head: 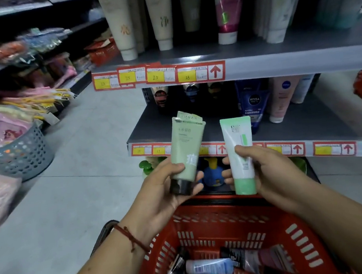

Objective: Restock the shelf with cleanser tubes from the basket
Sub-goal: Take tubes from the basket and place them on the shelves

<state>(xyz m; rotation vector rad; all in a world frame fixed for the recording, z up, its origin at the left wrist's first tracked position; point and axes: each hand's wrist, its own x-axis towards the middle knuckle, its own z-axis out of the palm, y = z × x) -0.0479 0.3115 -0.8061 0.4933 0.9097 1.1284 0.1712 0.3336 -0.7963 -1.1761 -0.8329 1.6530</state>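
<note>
Left hand (158, 189) clamped on pale green tube (187, 145); thumb across the front low down, fingers (198, 176) curled round behind; black cap just below them, crimped end up. Right hand (271, 170) clamped on white-and-mint tube (237, 135); thumb across the front mid-body, fingertips (226, 174) showing past its left edge; mint cap below them, tube upright. The two tubes are side by side, near, not touching; both held up in front of the middle shelf (317, 119) edge, neither on it. Beyond the fingers on that shelf: blue Nivea tube (253, 105) and pink tube (281, 100), standing cap down. Red basket (217, 224) below both wrists; more tubes (210, 266) lying flat in it. Red cord bracelet (130, 236) on left wrist.
</note>
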